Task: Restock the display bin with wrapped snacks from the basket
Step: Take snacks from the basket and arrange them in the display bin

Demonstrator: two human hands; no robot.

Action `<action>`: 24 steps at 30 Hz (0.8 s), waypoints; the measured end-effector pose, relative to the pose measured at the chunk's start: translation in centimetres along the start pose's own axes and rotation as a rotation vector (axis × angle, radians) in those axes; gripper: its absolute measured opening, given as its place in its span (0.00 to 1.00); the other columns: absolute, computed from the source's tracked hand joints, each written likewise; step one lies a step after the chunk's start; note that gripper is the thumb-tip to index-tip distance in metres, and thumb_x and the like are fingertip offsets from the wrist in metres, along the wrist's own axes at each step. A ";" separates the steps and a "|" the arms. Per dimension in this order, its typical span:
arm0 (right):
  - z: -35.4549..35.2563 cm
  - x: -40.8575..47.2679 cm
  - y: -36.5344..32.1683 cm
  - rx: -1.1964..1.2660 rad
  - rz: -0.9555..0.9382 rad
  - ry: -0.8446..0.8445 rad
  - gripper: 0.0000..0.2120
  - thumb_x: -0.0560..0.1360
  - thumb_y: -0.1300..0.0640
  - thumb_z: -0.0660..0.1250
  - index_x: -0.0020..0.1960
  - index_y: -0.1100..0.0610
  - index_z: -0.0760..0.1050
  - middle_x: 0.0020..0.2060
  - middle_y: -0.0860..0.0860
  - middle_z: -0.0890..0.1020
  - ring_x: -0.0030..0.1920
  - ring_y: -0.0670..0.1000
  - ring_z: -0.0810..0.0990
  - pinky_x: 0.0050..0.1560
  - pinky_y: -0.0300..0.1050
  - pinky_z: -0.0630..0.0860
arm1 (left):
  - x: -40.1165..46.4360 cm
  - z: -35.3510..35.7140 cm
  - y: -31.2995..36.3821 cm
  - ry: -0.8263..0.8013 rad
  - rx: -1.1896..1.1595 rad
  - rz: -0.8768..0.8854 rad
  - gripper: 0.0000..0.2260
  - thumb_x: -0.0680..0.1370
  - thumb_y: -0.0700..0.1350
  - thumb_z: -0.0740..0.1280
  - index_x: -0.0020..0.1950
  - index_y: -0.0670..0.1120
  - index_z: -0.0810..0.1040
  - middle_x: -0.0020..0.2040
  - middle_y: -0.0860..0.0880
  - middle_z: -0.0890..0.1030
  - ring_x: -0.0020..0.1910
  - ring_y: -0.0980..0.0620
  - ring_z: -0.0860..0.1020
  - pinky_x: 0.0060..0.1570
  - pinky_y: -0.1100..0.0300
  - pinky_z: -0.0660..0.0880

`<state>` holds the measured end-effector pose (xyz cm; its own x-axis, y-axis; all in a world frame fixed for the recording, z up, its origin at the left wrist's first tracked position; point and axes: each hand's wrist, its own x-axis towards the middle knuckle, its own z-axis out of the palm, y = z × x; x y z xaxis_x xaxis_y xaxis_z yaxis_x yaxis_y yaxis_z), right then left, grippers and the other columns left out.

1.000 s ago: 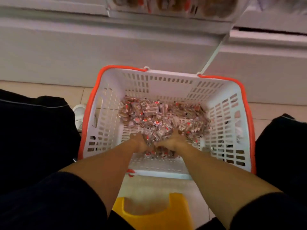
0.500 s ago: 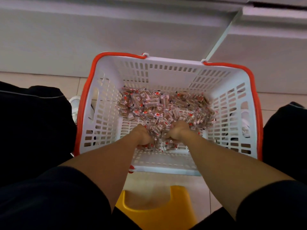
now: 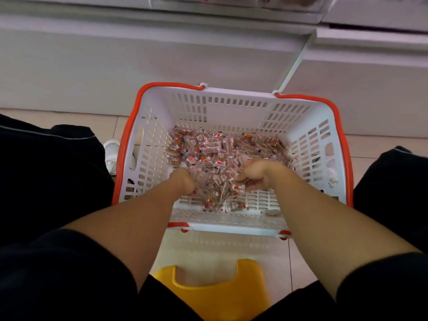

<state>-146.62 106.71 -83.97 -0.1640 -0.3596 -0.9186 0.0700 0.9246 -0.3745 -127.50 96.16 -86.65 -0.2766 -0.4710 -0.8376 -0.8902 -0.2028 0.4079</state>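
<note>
A white slotted basket point(image 3: 222, 105) with an orange rim stands on the tiled floor between my knees. Many small clear-wrapped snacks point(image 3: 203, 144) with red print lie heaped on its bottom. Both my hands reach down into the heap. My left hand point(image 3: 184, 181) and my right hand point(image 3: 257, 173) are curled around a shared bunch of snacks point(image 3: 216, 188) held between them, just above the basket floor. A few snacks dangle or lie below the bunch near the basket's near wall. The display bin point(image 3: 231, 1) shows only as a clear edge at the very top.
A white cabinet front point(image 3: 115, 61) rises directly behind the basket. A yellow stool point(image 3: 215, 290) sits under me at the bottom. My dark-trousered legs flank the basket left and right, with a white shoe point(image 3: 111, 154) by the left side.
Both hands have closed on a bunch of snacks and lifted it slightly off the heap. The view tilted up, so the shelf edge at the top shows again.
</note>
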 end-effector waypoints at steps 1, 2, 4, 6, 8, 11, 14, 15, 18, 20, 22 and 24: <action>-0.6 -0.7 -0.7 0.048 -0.033 -0.033 0.13 0.75 0.64 0.71 0.59 0.62 0.76 0.51 0.56 0.86 0.51 0.52 0.85 0.50 0.50 0.83 | -0.5 -0.4 0.4 -0.014 -0.125 -0.007 0.08 0.79 0.30 0.64 0.57 0.33 0.76 0.52 0.37 0.81 0.44 0.44 0.83 0.38 0.55 0.83; -1.1 -1.6 -1.5 0.130 -0.060 -0.100 0.15 0.74 0.65 0.71 0.60 0.62 0.76 0.48 0.55 0.86 0.48 0.52 0.86 0.47 0.48 0.84 | -0.9 -0.8 0.9 -0.041 -0.270 -0.004 0.07 0.78 0.30 0.64 0.56 0.33 0.76 0.49 0.39 0.80 0.40 0.47 0.83 0.32 0.59 0.81; -2.1 -3.5 -2.8 0.263 -0.107 -0.247 0.13 0.72 0.65 0.71 0.56 0.61 0.79 0.44 0.55 0.87 0.44 0.51 0.86 0.42 0.47 0.83 | -1.8 -1.7 2.3 -0.122 -0.548 0.040 0.07 0.79 0.31 0.64 0.56 0.34 0.75 0.47 0.41 0.80 0.37 0.50 0.84 0.33 0.61 0.80; -2.7 -5.0 -3.5 0.325 -0.159 -0.281 0.09 0.72 0.64 0.71 0.52 0.60 0.81 0.43 0.55 0.86 0.43 0.51 0.86 0.42 0.49 0.83 | -2.5 -2.4 3.8 -0.189 -0.774 0.116 0.09 0.78 0.32 0.65 0.58 0.35 0.74 0.49 0.42 0.81 0.40 0.50 0.84 0.39 0.59 0.81; -2.9 -6.1 -3.6 0.484 -0.220 -0.299 0.10 0.71 0.64 0.71 0.52 0.61 0.81 0.44 0.57 0.86 0.44 0.53 0.86 0.43 0.51 0.84 | -3.4 -3.1 5.4 -0.215 -0.888 0.215 0.08 0.78 0.33 0.65 0.57 0.37 0.75 0.50 0.42 0.83 0.41 0.50 0.85 0.40 0.59 0.81; -2.6 -7.6 -3.7 0.710 -0.348 -0.312 0.07 0.76 0.66 0.67 0.53 0.63 0.78 0.46 0.59 0.84 0.46 0.55 0.85 0.45 0.51 0.84 | -5.6 -3.7 7.4 -0.209 -0.838 0.347 0.06 0.79 0.37 0.66 0.55 0.39 0.78 0.50 0.43 0.84 0.43 0.50 0.85 0.38 0.60 0.81; -2.9 -10.1 -4.6 0.662 -0.476 -0.249 0.08 0.78 0.66 0.65 0.56 0.61 0.76 0.44 0.55 0.84 0.43 0.51 0.85 0.42 0.46 0.84 | -8.7 -5.2 9.4 -0.118 -0.607 0.395 0.08 0.82 0.45 0.64 0.54 0.42 0.78 0.43 0.45 0.84 0.36 0.51 0.84 0.34 0.58 0.81; -3.3 -11.4 -5.1 0.582 -0.520 -0.267 0.09 0.77 0.66 0.66 0.56 0.60 0.76 0.44 0.55 0.83 0.43 0.50 0.84 0.41 0.46 0.84 | -10.1 -6.2 10.2 -0.100 -0.524 0.401 0.09 0.82 0.46 0.62 0.52 0.42 0.78 0.39 0.46 0.83 0.33 0.52 0.83 0.35 0.56 0.81; -5.0 -16.5 -7.9 0.260 -0.632 -0.366 0.16 0.71 0.64 0.70 0.58 0.57 0.74 0.43 0.54 0.83 0.44 0.49 0.85 0.43 0.46 0.83 | -15.0 -10.1 13.1 -0.208 -0.278 0.444 0.10 0.82 0.42 0.59 0.47 0.42 0.79 0.34 0.48 0.81 0.31 0.54 0.81 0.40 0.54 0.82; -6.0 -20.3 -10.6 0.145 -0.719 -0.373 0.19 0.70 0.65 0.71 0.61 0.58 0.74 0.44 0.55 0.84 0.45 0.50 0.86 0.43 0.45 0.83 | -18.6 -12.4 14.8 -0.307 -0.223 0.483 0.10 0.82 0.38 0.57 0.48 0.40 0.78 0.33 0.49 0.83 0.32 0.54 0.82 0.44 0.51 0.83; -6.5 -23.9 -13.1 0.106 -0.826 -0.319 0.19 0.70 0.64 0.71 0.60 0.58 0.76 0.46 0.56 0.85 0.46 0.50 0.86 0.46 0.45 0.83 | -21.8 -14.4 16.2 -0.408 -0.221 0.518 0.13 0.82 0.39 0.55 0.53 0.36 0.78 0.42 0.43 0.85 0.42 0.48 0.85 0.48 0.47 0.83; -6.5 -26.9 -15.0 0.068 -0.927 -0.241 0.19 0.69 0.64 0.72 0.60 0.57 0.78 0.46 0.56 0.85 0.45 0.50 0.85 0.48 0.46 0.83 | -24.5 -15.9 17.3 -0.551 -0.235 0.543 0.18 0.82 0.47 0.54 0.61 0.38 0.76 0.53 0.38 0.83 0.52 0.42 0.83 0.47 0.48 0.82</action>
<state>-149.63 103.35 -52.82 0.0233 -0.9674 -0.2522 0.0721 0.2533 -0.9647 -130.40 90.53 -53.27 -0.8416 -0.0770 -0.5346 -0.4982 -0.2715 0.8234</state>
